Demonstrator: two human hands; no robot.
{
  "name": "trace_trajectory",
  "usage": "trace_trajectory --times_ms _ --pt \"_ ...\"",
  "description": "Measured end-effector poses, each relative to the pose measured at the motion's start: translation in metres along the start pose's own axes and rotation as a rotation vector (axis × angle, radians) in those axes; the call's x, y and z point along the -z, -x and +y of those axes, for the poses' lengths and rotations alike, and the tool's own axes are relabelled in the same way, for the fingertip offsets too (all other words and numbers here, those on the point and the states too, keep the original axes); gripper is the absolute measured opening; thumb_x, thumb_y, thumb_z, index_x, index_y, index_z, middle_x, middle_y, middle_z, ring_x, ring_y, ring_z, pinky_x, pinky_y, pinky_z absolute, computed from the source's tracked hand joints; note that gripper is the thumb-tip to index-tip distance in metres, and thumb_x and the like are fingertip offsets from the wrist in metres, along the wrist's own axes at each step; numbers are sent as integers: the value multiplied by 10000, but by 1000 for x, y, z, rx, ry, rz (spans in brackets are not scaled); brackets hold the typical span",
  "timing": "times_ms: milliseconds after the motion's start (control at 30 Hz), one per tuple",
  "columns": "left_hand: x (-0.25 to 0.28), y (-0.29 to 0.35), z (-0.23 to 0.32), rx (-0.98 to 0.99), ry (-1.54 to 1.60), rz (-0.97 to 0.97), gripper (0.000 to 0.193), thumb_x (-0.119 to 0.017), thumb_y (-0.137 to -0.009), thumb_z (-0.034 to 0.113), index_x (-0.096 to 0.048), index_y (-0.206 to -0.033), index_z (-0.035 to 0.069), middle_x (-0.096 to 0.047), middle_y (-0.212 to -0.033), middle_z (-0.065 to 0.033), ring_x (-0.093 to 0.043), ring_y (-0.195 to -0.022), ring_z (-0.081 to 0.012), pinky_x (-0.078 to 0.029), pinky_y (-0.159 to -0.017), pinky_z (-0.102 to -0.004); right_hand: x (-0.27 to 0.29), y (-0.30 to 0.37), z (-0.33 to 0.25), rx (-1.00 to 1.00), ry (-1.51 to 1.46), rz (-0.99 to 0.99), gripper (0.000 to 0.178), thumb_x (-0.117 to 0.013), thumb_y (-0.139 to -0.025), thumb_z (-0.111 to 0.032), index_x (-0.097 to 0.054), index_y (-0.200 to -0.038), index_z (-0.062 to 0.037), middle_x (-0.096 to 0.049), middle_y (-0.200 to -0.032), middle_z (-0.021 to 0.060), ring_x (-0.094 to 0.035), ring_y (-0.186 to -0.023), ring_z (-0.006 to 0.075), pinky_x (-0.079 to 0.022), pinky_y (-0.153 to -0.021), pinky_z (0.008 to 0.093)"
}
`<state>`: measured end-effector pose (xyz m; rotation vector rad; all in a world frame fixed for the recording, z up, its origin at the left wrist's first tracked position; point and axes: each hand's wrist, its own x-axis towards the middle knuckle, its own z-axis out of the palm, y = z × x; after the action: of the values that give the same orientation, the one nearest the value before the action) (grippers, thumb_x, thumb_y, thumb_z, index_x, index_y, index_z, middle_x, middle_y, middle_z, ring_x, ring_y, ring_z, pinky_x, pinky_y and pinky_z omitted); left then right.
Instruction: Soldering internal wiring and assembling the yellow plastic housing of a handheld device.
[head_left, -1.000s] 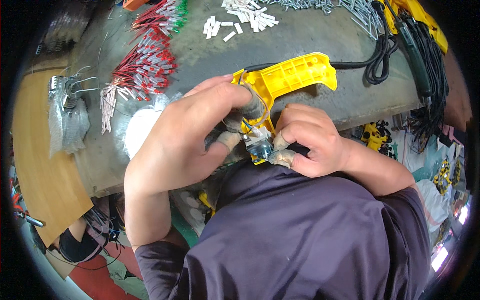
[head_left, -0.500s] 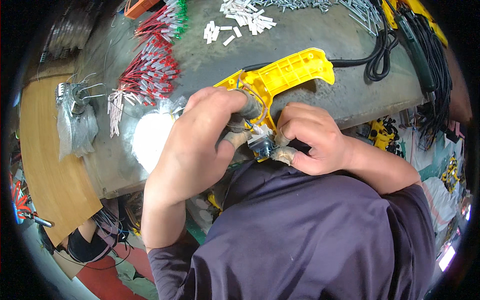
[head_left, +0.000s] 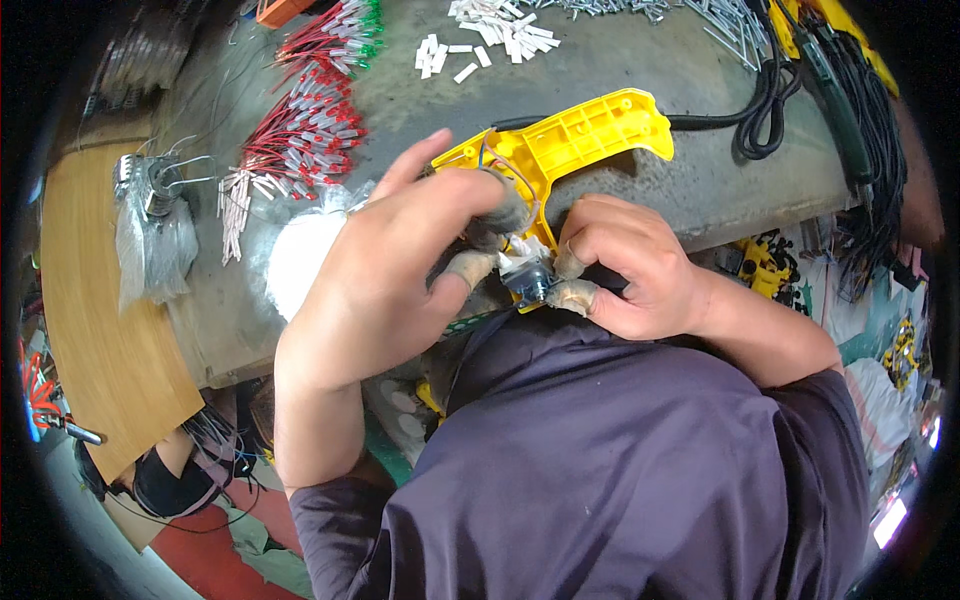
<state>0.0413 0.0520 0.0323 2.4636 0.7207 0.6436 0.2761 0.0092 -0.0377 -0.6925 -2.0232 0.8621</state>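
A yellow plastic housing half (head_left: 600, 130), ribbed inside, lies open side up at the table's near edge. Black cord enters its far side, and thin brown and blue wires curve through it. At its near end sit a white piece (head_left: 522, 252) and a small black component (head_left: 528, 284). My left hand (head_left: 390, 265) is over the housing's left part, index finger and thumb bent together by the wires and white piece; their grip is hidden. My right hand (head_left: 630, 270) pinches the black component's right side between thumb and finger. Worn covers wrap the fingertips of both hands.
Left of the housing are a bright white plastic bag (head_left: 300, 262) and bundles of red-tipped leads (head_left: 315, 130). White sleeves (head_left: 500, 30) and screws (head_left: 620, 8) lie at the back. Black cords (head_left: 870, 120) hang at the right. A person's leg (head_left: 175, 455) shows lower left.
My left hand has shifted slightly, with one finger now stretched up past the housing's left end. My right hand stays at the black component. The whole view has shifted a little.
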Motion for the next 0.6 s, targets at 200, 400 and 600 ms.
trace_trajectory --times_ms 200,400,600 --pt "33 31 -14 405 -381 175 467 -680 -695 18 -524 -1135 14 -610 -981 -152 -571 -934 -330 -456 -821 -395 2 -1 -3 -65 -54 -26 235 -614 -624 -33 -511 -835 -17 -493 -796 131 -512 -735 339 -422 -630 419" --pt "33 41 -12 519 -315 179 436 -664 -716 15 -522 -1129 9 -614 -957 -165 -589 -901 -354 -460 -787 -405 5 -6 -8 -111 -71 -84 243 -617 -640 -36 -518 -860 -8 -498 -798 135 -516 -748 341 -431 -648 410" --pt "32 39 -6 486 -281 231 365 -658 -748 20 -527 -1089 14 -613 -962 -192 -591 -913 -381 -465 -787 -421 18 -13 -25 -210 -119 -121 203 -653 -739 -86 -535 -889 -16 -535 -824 122 -556 -746 285 -460 -654 359"
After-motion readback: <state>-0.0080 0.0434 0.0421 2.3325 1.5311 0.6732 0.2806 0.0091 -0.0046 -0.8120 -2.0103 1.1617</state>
